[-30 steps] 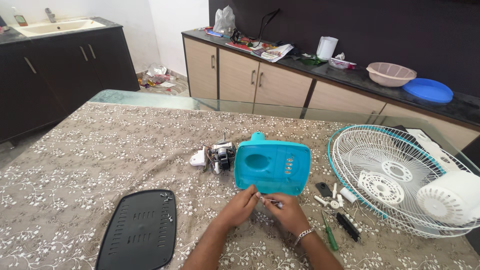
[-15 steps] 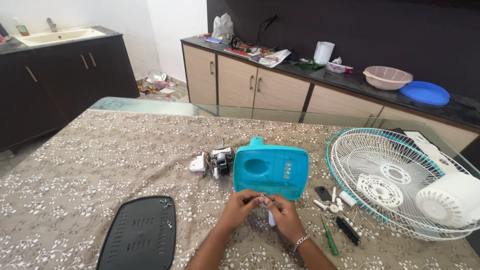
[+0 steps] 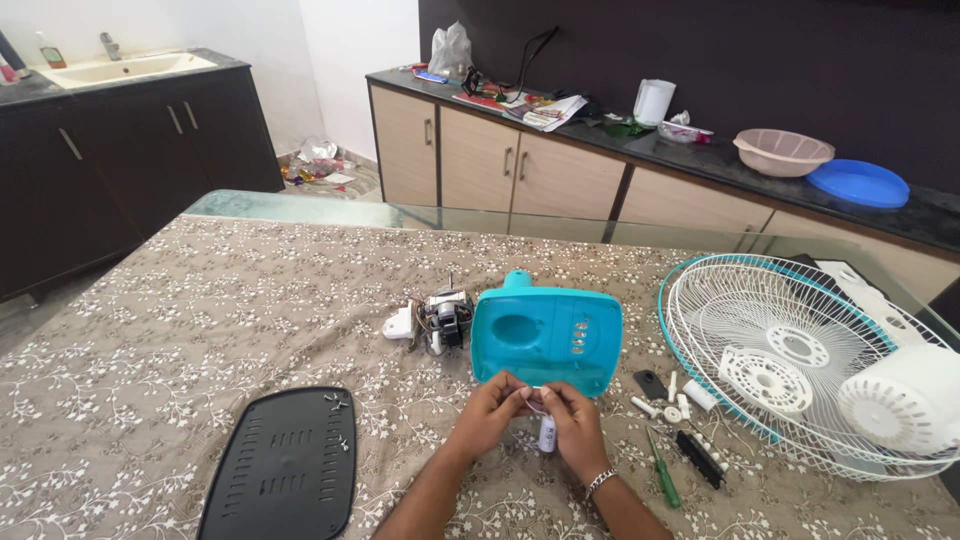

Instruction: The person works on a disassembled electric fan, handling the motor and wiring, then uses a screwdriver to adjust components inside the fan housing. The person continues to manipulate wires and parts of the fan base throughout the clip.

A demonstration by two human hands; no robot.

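Observation:
My left hand (image 3: 493, 405) and my right hand (image 3: 570, 420) meet just in front of a turquoise plastic fan base cover (image 3: 547, 338) on the table. Together the fingers pinch a small white cylindrical part (image 3: 547, 432) with thin wires running from it; the part hangs below my right fingers. A small fan motor with wires and a white plug (image 3: 435, 318) lies left of the turquoise cover.
A black vented base plate (image 3: 283, 463) lies at the front left. A white wire fan guard with turquoise rim (image 3: 790, 355) and a white housing (image 3: 905, 400) sit at the right. A green screwdriver (image 3: 661, 469), a black tool (image 3: 700, 458) and small white parts (image 3: 672, 398) lie between.
My hands have shifted slightly left and closer to the turquoise cover, still working on the small white part. The other things on the table have not moved.

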